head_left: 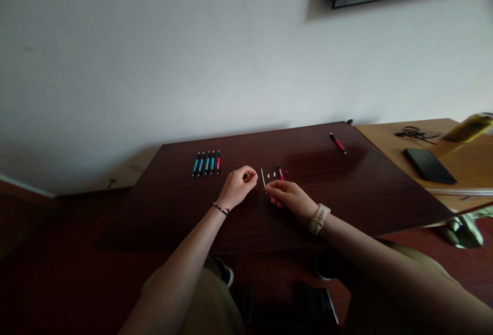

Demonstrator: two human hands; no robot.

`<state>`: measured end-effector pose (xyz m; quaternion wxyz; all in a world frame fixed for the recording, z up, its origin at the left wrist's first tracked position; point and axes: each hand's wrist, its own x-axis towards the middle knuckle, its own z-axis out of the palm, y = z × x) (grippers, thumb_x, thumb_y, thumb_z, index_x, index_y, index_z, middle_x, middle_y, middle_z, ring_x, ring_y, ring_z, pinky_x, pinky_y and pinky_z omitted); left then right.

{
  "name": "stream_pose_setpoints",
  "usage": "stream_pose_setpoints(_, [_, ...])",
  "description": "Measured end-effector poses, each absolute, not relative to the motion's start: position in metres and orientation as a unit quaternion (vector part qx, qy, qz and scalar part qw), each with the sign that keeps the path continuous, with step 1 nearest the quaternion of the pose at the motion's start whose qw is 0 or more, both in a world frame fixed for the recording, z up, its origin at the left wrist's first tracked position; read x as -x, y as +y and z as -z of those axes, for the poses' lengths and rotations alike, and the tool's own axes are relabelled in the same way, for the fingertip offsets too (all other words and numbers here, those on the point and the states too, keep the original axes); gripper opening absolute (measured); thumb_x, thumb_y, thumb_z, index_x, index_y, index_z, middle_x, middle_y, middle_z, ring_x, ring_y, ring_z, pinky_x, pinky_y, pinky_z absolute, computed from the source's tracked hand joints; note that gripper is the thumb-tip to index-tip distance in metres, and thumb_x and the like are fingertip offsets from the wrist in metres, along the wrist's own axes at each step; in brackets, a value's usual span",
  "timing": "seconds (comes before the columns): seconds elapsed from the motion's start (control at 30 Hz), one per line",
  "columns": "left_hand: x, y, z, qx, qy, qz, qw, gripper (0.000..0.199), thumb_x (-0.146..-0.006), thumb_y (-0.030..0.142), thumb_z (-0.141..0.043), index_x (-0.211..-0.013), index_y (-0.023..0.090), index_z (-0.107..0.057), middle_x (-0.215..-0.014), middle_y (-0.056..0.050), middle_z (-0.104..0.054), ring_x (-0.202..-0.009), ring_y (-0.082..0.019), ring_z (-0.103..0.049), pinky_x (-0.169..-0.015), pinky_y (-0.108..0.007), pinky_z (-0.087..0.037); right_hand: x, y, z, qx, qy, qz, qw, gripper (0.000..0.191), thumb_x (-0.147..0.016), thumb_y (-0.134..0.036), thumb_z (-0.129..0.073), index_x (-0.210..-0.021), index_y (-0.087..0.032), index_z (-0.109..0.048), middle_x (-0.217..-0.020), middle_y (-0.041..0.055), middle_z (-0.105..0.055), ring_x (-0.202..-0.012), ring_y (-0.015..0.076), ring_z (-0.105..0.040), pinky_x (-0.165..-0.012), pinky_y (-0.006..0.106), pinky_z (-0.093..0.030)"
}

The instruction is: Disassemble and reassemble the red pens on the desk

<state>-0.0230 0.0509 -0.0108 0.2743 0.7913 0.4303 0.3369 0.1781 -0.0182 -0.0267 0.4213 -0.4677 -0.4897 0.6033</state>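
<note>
Pinching a small dark pen part in the left hand [238, 187], a thin white refill [262, 177] in the right hand [289, 199]; worth feeding straight, slowly (loose pieces [278, 172] just beyond), above dark table [346, 191].

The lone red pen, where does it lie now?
The lone red pen lies far right on the dark table, near the wall, apart from both hands.

Single head view, worn on my head, facing forward and down across the table [346, 191] toward the wall [154, 68]. My forearms enter from the bottom edge; hands sit mid-frame, fairly near. No second view to overlap.
</note>
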Motion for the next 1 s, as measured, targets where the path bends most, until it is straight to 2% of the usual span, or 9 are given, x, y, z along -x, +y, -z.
stream_pose_setpoints(0.27, [0.015,0.076,0.025,-0.779,0.542,-0.242,0.202,0.013,-0.086,0.028,-0.07,-0.075,0.02,-0.073,-0.076,-0.006,-0.075,-0.066,-0.02,-0.065,-0.063,-0.029,-0.044,-0.178,-0.018,0.026,0.467,-0.491,-0.61,0.412,0.04,-0.084,-0.055,-0.078,-0.093,-0.017,-0.069,-0.069,-0.0009,-0.065,-0.056,0.0092,-0.052,-0.055,0.025,-0.038])
stream_pose_setpoints(0.43, [0.002,0.074,0.024,-0.765,0.611,-0.159,0.13,0.016,-0.088,0.032,-0.065,-0.081,0.022,-0.075,-0.087,-0.01,-0.079,-0.082,-0.026,-0.074,-0.074,-0.032,-0.05,-0.179,-0.017,0.028,0.469,-0.473,-0.62,0.414,0.043,-0.082,-0.056,-0.079,-0.096,-0.016,-0.069,-0.068,-0.0017,-0.064,-0.055,0.0085,-0.051,-0.054,0.024,-0.037])
stream_pose_setpoints(0.63, [-0.004,0.073,0.019,-0.752,0.645,-0.079,0.113,0.024,-0.09,0.038,-0.059,-0.089,0.021,-0.076,-0.096,-0.014,-0.08,-0.093,-0.031,-0.076,-0.08,-0.035,-0.053,-0.179,-0.016,0.033,0.467,-0.464,-0.627,0.417,0.044,-0.082,-0.056,-0.079,-0.098,-0.016,-0.07,-0.069,-0.0014,-0.064,-0.056,0.0083,-0.051,-0.054,0.023,-0.038])
stream_pose_setpoints(0.9, [-0.003,0.073,0.02,-0.749,0.642,-0.091,0.133,0.028,-0.092,0.045,-0.059,-0.087,0.021,-0.073,-0.096,-0.014,-0.079,-0.092,-0.031,-0.075,-0.081,-0.036,-0.051,-0.181,-0.015,0.028,0.467,-0.463,-0.622,0.426,0.045,-0.081,-0.057,-0.08,-0.095,-0.016,-0.069,-0.069,-0.002,-0.063,-0.056,0.0082,-0.05,-0.054,0.023,-0.037])
stream_pose_setpoints(1.0, [0.002,0.071,0.017,-0.751,0.634,-0.115,0.143,0.026,-0.095,0.042,-0.056,-0.088,0.02,-0.069,-0.097,-0.013,-0.079,-0.093,-0.03,-0.074,-0.081,-0.036,-0.05,-0.19,-0.012,0.026,0.465,-0.454,-0.61,0.452,0.044,-0.08,-0.057,-0.08,-0.093,-0.016,-0.067,-0.068,-0.0023,-0.062,-0.056,0.0084,-0.048,-0.054,0.024,-0.036])
